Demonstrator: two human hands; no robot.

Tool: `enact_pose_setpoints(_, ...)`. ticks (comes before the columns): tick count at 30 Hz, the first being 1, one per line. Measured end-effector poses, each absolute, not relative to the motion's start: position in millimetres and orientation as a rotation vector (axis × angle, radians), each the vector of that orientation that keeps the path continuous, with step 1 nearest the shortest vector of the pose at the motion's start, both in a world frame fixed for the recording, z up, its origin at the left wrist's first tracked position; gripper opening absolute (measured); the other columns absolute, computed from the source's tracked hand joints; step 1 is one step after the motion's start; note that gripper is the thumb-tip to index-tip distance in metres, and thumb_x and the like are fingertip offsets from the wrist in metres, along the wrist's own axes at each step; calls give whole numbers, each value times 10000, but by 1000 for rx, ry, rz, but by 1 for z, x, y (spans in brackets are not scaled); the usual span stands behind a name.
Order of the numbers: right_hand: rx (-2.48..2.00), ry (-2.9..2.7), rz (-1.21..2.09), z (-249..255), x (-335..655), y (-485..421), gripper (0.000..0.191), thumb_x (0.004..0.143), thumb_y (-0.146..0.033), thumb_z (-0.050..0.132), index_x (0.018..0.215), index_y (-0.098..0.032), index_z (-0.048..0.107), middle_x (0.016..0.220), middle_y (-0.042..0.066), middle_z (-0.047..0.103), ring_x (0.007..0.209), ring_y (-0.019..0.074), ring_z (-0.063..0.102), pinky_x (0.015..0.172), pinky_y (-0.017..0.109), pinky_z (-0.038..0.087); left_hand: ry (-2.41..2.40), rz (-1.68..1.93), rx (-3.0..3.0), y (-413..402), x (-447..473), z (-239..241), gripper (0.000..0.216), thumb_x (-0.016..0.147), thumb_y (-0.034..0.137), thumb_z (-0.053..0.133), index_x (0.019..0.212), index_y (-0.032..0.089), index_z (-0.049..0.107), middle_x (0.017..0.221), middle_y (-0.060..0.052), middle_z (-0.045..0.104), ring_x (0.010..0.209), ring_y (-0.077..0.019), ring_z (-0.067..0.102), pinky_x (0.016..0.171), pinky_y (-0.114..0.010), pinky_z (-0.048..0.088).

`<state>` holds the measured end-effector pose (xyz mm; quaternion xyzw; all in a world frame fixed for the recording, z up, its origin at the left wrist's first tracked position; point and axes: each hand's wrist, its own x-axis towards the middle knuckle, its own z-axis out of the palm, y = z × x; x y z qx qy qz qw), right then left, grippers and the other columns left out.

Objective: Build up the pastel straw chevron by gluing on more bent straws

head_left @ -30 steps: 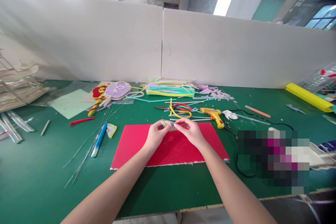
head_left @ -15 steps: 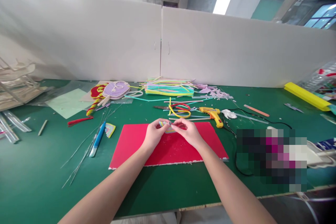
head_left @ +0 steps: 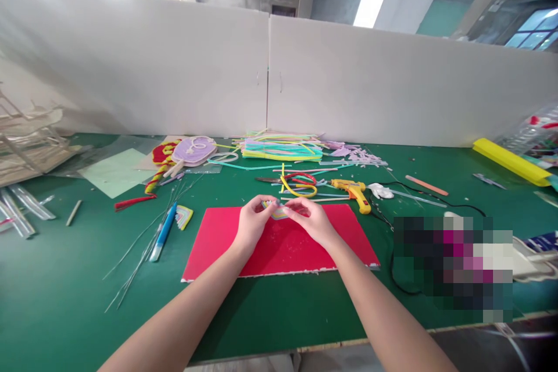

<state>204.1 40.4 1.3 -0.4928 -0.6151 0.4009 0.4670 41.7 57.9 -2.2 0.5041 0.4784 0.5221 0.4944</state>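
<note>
Forearms [head_left: 187, 314] enter from the lower edge and slant inward across the red board [head_left: 283, 253], converging near its far edge. The left hand [head_left: 253, 224] has its back turned to the camera, wrist nearly straight, fingers curled forward, thumb reaching inward; it pinches the small striped piece [head_left: 279, 214] narrowly at its left part. The right hand [head_left: 313, 222] roughly mirrors this pose: fingers arched, thumb and index meeting at the tips, with a gap behind them, gripping the same piece at its right part. Both hands are close together, tips almost meeting. The piece sits between them over the far part of the board, partly covered by fingers; whether it touches the board cannot be told. A second striped piece [head_left: 185, 218] lies left of the board, just beside a blue pen [head_left: 164, 231]. Beyond the hands lie scissors [head_left: 300, 189] and, to the right, a yellow glue gun [head_left: 357, 193]. Green table [head_left: 279, 314] beneath all.
</note>
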Motion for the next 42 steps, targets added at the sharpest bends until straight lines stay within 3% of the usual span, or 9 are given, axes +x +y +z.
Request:
enact_pose_setpoints(7, -1276, -1469, 930, -6, 211, 46, 275, 739, -456, 640, 814, -192, 657, 810, 34, 682, 730, 175, 612, 681, 292, 479, 1114, 1276, 1098, 58, 43, 1, 405, 689, 501, 675, 895, 156, 727, 907, -72, 722, 835, -213, 653, 749, -285, 516)
enact_pose_setpoints(14, -1283, -1389, 945, -15, 216, 54, 285, 730, -461, 644, 803, -185, 653, 792, 41, 686, 733, 186, 621, 685, 294, 479, 1146, 1297, 1055, 61, 40, -1, 353, 657, 441, 719, 856, 149, 736, 899, -80, 735, 805, -209, 671, 784, -323, 539)
enact_pose_setpoints(22, -1301, -1358, 951, -15, 216, 55, 290, 719, -461, 649, 813, -186, 646, 808, 43, 677, 748, 187, 617, 703, 302, 483, 1250, 1261, 1183, 61, 34, 4, 246, 684, 339, 688, 848, 162, 739, 798, -73, 738, 765, -214, 679, 723, -307, 535)
enact_pose_setpoints(32, -1363, -1421, 990, -6, 217, 48, 335, 748, -457, 623, 887, -161, 698, 756, 42, 689, 678, 169, 618, 594, 266, 465, 1384, 1154, 1469, 68, 25, 3, 226, 731, 377, 625, 804, 179, 706, 775, -38, 717, 725, -179, 637, 625, -249, 454)
enact_pose_setpoints(38, -1390, -1491, 929, -1, 221, 47, 269, 759, -396, 617, 900, -182, 700, 856, 53, 716, 793, 190, 645, 702, 296, 496, 1478, 1004, 1612, 69, 19, 2, 176, 727, 305, 612, 837, 202, 703, 736, -10, 705, 711, -175, 628, 617, -249, 436)
enact_pose_setpoints(42, -1441, -1557, 798, -4, 221, 47, 209, 768, -373, 609, 833, -190, 687, 863, 50, 698, 743, 180, 614, 703, 308, 487, 1517, 892, 1672, 69, 16, 1, 126, 720, 247, 601, 784, 203, 700, 755, -10, 713, 722, -175, 641, 603, -240, 444)
